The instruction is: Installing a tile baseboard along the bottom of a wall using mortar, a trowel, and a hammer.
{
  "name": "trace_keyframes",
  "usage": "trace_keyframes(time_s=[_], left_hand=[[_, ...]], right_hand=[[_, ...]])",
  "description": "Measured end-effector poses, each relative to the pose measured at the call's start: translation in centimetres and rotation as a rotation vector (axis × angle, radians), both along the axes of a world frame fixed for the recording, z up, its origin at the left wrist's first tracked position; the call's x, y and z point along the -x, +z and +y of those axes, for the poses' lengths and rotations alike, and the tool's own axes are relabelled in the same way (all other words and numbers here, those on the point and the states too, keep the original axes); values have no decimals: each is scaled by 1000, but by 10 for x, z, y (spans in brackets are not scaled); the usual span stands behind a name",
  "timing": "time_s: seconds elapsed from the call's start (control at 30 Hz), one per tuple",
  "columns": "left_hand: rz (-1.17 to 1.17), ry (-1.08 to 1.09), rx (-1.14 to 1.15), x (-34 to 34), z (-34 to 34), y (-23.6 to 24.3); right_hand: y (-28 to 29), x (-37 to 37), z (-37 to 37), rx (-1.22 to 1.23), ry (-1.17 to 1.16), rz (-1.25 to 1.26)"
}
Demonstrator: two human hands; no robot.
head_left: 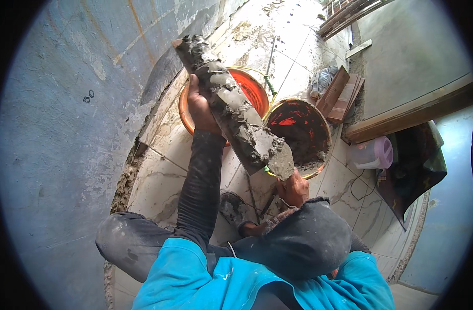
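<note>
My left hand (201, 107) grips a long, narrow strip (222, 98) coated with lumpy wet grey mortar, held slanting above two buckets. In my right hand (292, 188) is a mortar-smeared trowel (282, 163), its blade against the lower end of the strip; the handle is mostly hidden by my fingers. Behind the strip, an orange bucket (253, 85) stands on the left. Beside it on the right is a second bucket (298, 129) with dark grey mortar inside and orange showing through on its wall.
A scuffed blue-grey wall (66, 129) rises at left along the tiled floor (159, 191). At right lie wooden boards (339, 95), a pale bundle (319, 82), a lidded plastic container (363, 155), a dark sheet (409, 160) and a wooden beam (407, 116). My bent legs (308, 237) are below.
</note>
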State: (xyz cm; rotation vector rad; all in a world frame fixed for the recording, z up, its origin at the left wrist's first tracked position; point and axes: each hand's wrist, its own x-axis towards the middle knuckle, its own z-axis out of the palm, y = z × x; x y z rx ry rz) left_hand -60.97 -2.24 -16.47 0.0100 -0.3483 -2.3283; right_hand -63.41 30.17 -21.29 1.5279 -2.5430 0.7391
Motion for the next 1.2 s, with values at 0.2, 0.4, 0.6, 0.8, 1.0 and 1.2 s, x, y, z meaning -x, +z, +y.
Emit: trace_keyframes(time_s=[0.2, 0.4, 0.6, 0.8, 1.0, 1.2], left_hand=[[-23, 44, -41, 2, 3, -1], [-29, 28, -80, 12, 8, -4], [19, -41, -69, 13, 18, 2], [-16, -49, -68, 12, 20, 9], [-21, -52, -80, 18, 28, 11], [-122, -32, -192, 46, 46, 27]], right_hand=[[12, 0, 12, -131, -48, 7], [2, -6, 30, -85, -110, 56], [-14, 7, 66, 42, -173, -177], [-34, 3, 106, 208, -245, -501], [-14, 0, 60, 278, -266, -639], [13, -10, 2, 84, -225, -90]])
